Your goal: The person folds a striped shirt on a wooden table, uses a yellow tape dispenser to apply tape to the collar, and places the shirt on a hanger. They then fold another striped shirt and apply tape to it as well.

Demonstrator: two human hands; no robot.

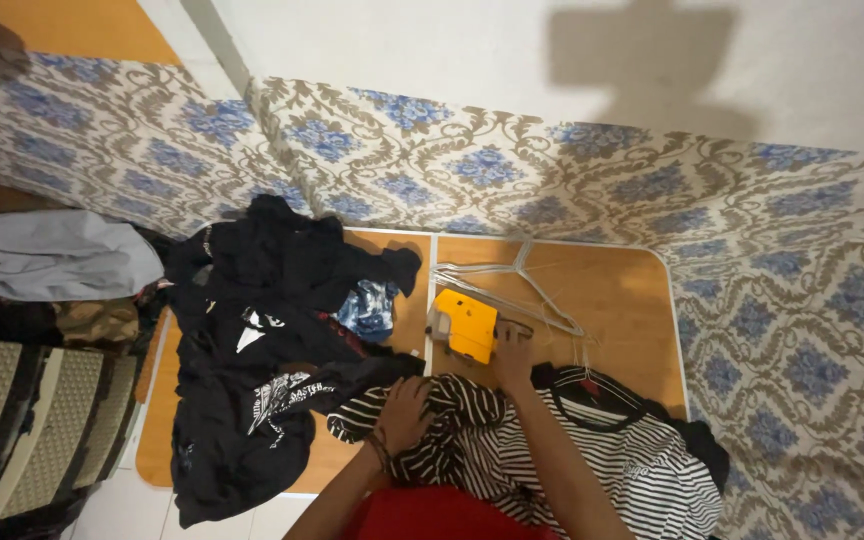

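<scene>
A black-and-white striped shirt point(602, 455) lies spread over the near edge of a small wooden folding table point(622, 290). My left hand point(404, 412) presses flat on the shirt's sleeve, fingers apart. My right hand point(512, 352) reaches past the shirt's collar and grips a yellow handheld appliance point(464, 322) that rests on the table top. A red garment point(432, 512) shows at the bottom between my arms.
A heap of black printed clothes point(262, 350) covers the table's left half, with a blue patterned piece point(367, 308) in it. White wire hangers point(532, 285) lie behind the appliance. Floral mattresses point(572, 170) surround the table. A grey garment point(62, 255) lies at the left.
</scene>
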